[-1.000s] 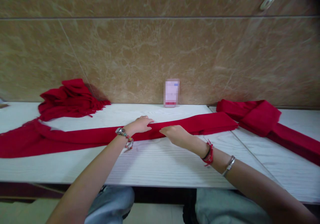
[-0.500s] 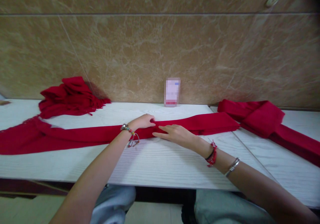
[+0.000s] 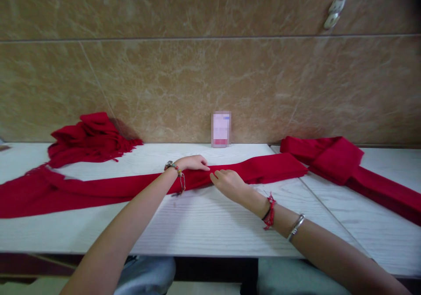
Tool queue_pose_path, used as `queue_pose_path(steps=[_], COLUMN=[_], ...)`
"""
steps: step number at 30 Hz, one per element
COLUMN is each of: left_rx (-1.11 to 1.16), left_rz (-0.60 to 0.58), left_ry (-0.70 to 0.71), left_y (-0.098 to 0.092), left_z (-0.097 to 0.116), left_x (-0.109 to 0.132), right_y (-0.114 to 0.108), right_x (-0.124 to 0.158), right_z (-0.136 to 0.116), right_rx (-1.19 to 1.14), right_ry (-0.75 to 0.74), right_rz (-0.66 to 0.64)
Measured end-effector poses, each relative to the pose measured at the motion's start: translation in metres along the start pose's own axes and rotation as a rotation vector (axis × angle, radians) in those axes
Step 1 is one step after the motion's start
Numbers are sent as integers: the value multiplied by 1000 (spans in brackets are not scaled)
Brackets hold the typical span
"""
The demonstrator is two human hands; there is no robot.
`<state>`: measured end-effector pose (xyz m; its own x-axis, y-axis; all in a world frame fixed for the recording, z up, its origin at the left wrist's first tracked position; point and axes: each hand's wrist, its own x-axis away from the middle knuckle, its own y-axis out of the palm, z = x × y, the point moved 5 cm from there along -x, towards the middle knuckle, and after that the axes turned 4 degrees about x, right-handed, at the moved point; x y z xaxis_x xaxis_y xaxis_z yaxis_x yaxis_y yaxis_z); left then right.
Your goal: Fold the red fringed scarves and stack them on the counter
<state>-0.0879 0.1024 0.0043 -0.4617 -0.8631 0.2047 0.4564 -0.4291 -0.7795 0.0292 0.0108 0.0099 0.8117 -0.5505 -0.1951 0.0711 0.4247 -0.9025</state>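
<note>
A long red scarf (image 3: 263, 167), folded into a narrow strip, lies across the white table; its left end spreads wider and has a fringe. My left hand (image 3: 194, 162) rests at the strip's middle, fingers curled on the far edge and thumb toward the right. Close beside it, my right hand (image 3: 228, 181) pinches the near edge, its fingers bent inward. Both hands are closed on the cloth, though the fingertips are partly hidden. Beaded and red string bracelets circle my wrists, with a silver bangle on my right forearm.
A crumpled heap of red fringed cloth (image 3: 94, 139) sits at the back left. Another folded red strip (image 3: 338, 159) lies at the right, bent over itself. A phone (image 3: 221, 129) with a blurred screen leans on the brown tiled wall (image 3: 184, 80). The white table (image 3: 197, 229) has a seam at right.
My right hand's fingers, earlier stretched out over the strip, have bent into a pinch at its near edge. My left hand has shifted slightly right along the cloth. The camera view has tilted up a little.
</note>
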Motion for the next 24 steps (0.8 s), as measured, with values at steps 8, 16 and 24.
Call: queue_pose_path(steps=[8, 16, 24], left_rx=[297, 914, 597], left_rz=[-3, 175, 136], left_ry=[44, 223, 355], left_y=[-26, -64, -33], left_z=[19, 114, 216], left_x=[-5, -31, -102], right_y=[-22, -67, -46], right_x=[7, 46, 130], right_z=[26, 113, 205], right_rx=[-73, -389, -488], right_ry=[220, 471, 685], right_rz=[73, 610, 679])
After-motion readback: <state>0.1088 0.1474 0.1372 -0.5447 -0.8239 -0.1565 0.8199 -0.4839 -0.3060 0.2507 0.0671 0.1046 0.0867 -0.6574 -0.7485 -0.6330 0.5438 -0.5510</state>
